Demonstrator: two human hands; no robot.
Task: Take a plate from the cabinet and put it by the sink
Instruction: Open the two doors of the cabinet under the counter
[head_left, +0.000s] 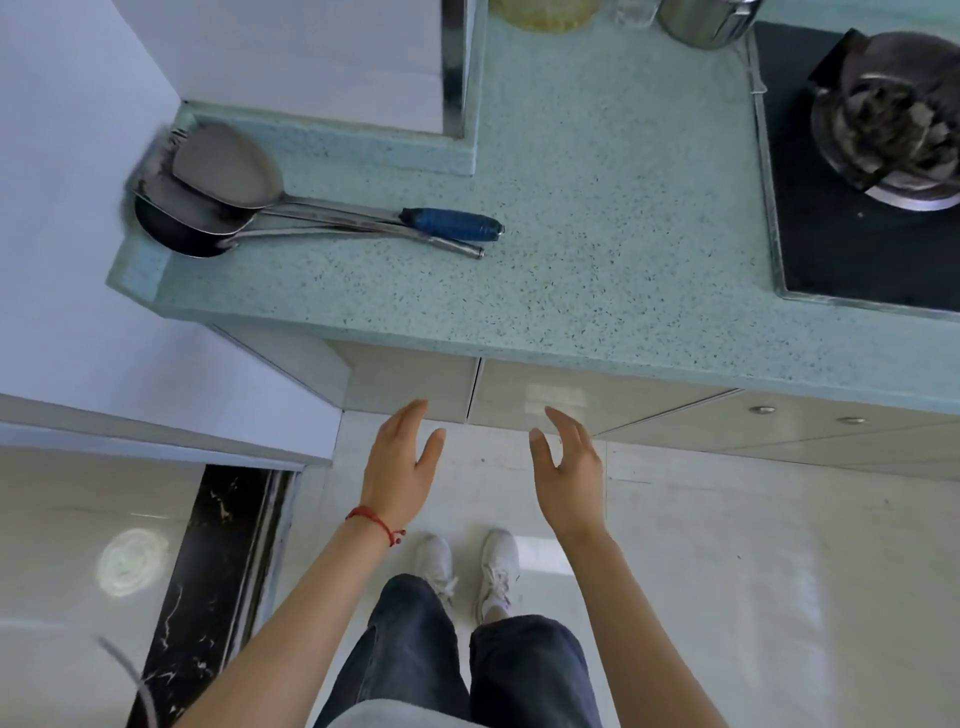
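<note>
Speckled green counter (597, 218) fills the upper view, with closed cabinet doors (540, 400) under its front edge. Two metal spatulas (228, 192) lie at ten o'clock, a stove burner (883, 124) at two o'clock. Both hands reach toward the doors, touching nothing: left hand (400, 467) and right hand (569, 473) are spread and empty, palms facing each other. No plate shows.
</note>
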